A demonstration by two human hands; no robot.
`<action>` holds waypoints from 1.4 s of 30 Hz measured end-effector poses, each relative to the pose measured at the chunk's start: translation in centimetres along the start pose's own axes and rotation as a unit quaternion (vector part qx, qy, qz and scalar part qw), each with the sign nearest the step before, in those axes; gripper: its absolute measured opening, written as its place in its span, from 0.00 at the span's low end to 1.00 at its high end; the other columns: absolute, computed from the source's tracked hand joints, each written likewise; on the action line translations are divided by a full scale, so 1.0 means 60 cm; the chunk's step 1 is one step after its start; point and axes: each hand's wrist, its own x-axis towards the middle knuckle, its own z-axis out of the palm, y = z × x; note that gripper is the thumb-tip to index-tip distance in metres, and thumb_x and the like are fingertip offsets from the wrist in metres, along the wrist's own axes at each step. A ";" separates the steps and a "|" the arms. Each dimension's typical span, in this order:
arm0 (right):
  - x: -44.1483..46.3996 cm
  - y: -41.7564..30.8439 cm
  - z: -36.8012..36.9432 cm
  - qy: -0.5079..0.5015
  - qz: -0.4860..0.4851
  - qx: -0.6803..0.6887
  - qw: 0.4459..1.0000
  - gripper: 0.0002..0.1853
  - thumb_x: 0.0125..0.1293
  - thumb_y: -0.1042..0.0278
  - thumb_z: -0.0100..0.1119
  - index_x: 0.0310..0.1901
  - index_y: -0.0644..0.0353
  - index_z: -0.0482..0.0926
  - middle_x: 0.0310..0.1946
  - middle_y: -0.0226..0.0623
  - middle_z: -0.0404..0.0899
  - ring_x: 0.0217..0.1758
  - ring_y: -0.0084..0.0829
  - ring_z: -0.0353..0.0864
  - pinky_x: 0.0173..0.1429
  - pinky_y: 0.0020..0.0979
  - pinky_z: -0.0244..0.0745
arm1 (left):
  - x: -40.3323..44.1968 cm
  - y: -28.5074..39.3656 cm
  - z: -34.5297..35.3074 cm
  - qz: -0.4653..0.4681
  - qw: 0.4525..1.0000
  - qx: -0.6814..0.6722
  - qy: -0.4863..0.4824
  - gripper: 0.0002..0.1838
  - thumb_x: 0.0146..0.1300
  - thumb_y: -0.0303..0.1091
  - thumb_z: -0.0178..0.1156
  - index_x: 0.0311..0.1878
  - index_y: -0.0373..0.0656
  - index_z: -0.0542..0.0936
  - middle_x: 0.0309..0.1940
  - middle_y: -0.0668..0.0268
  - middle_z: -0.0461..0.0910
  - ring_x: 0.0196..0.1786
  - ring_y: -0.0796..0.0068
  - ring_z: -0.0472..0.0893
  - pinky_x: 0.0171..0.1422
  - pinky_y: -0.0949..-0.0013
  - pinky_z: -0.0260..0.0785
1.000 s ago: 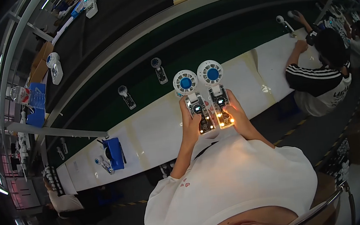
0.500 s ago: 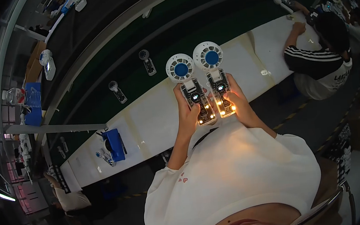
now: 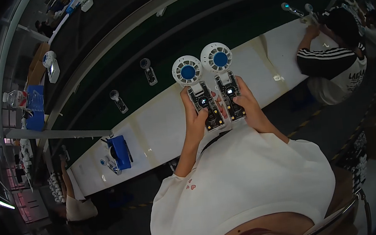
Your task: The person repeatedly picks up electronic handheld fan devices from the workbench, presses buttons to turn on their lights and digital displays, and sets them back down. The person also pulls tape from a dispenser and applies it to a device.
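Two white handheld fans with round slotted heads and blue hubs stand side by side before my chest, heads pointing away from me. My left hand [image 3: 194, 120] is wrapped round the handle of the left handheld fan [image 3: 188, 73], its thumb on the bare circuit board. My right hand [image 3: 252, 110] grips the right handheld fan [image 3: 217, 60] in the same way, thumb on the board near its middle. Each handle has a small lit display. The fan heads nearly touch. Most of my fingers are hidden behind the handles.
Beyond the white worktable [image 3: 165, 120] runs a green conveyor belt [image 3: 100, 109] carrying more fans [image 3: 148, 71]. A blue bin [image 3: 120, 152] sits at the left with a fan beside it. Co-workers sit at the right [image 3: 335, 60] and far left [image 3: 79, 207].
The yellow lights on both handles have gone out. Fans on the belt have shifted slightly left. At far left, a co-worker's arm now reaches to the belt; another fan appears near the right co-worker.
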 end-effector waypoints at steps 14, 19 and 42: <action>0.048 0.022 -0.020 -0.009 0.070 -0.033 0.997 0.29 0.58 0.72 0.37 0.64 0.58 0.54 0.52 0.37 0.68 0.54 0.24 0.69 0.58 0.26 0.64 | 0.031 -0.021 -0.029 -0.012 0.999 0.007 0.036 0.37 0.44 0.25 0.42 0.64 0.44 0.48 0.45 0.52 0.70 0.38 0.63 0.78 0.38 0.60 0.78; 0.067 0.025 -0.019 -0.024 0.108 -0.038 0.993 0.30 0.57 0.71 0.37 0.64 0.57 0.54 0.52 0.36 0.69 0.54 0.25 0.69 0.59 0.26 0.64 | 0.036 -0.021 -0.035 -0.046 0.997 0.006 0.068 0.39 0.42 0.25 0.43 0.64 0.43 0.48 0.46 0.53 0.70 0.39 0.64 0.79 0.42 0.63 0.77; 0.376 0.361 -0.217 0.107 0.156 -0.137 0.972 0.23 0.59 0.65 0.47 0.53 0.67 0.59 0.39 0.41 0.70 0.42 0.30 0.72 0.48 0.29 0.68 | 0.208 -0.264 -0.430 -0.094 0.951 0.140 0.258 0.26 0.52 0.30 0.51 0.55 0.40 0.57 0.41 0.63 0.65 0.40 0.74 0.68 0.42 0.73 0.64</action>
